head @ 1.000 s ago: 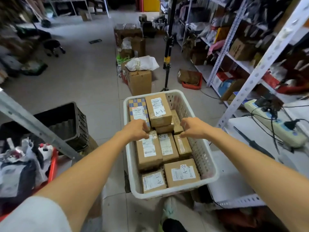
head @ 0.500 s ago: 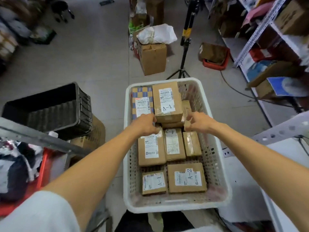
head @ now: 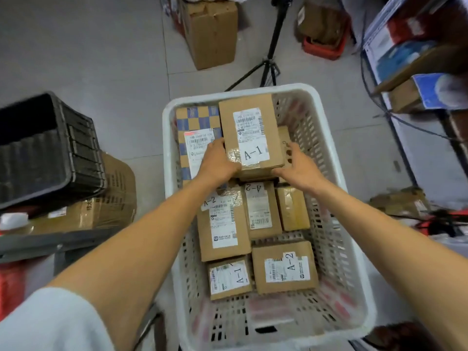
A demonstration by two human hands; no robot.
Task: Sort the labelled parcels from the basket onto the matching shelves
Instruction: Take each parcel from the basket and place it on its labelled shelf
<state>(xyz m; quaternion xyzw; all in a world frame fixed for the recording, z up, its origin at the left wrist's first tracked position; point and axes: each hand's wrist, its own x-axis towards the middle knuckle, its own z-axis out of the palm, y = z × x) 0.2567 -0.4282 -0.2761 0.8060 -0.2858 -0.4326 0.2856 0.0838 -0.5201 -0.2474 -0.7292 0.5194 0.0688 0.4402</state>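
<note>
Far left of the frame: a black crate (head: pixel 45 148), tilted, on top of a cardboard box (head: pixel 111 198). From the lower left corner, a pale sleeve (head: pixel 50 323), then a bare forearm stretched up and rightward into the white basket (head: pixel 329 173) at centre. Left hand (head: pixel 217 163) gripping the near left corner of the A-1 parcel (head: pixel 250 133), fingers curled along its left side, thumb at the near edge, knuckles partly over the label of the checkered parcel (head: pixel 195 120) just beside it. A-1 parcel in the upper middle of the basket, label up, lying on other boxes. Right hand (head: pixel 296 168) set against the near right corner of the same parcel, fingers nearly straight and spread along the right side, pressing rather than wrapping, thumb tucked at the near edge; right forearm running in from the lower right edge. Below the hands, a row of three: an A-2 parcel (head: pixel 222 224), an upside-down A-2 parcel (head: pixel 260 211), a taped plain parcel (head: pixel 292 209). Nearer the bottom, a small A-1 parcel (head: pixel 229 277) touching a wide A-2 parcel (head: pixel 285 267). At the top of the frame, on the floor, a tall carton (head: pixel 212 34), tripod legs (head: pixel 271 62) just beyond the basket rim, a red tray (head: pixel 326 46). Far right: a shelf (head: pixel 405 59) loaded with boxes, blurred.
</note>
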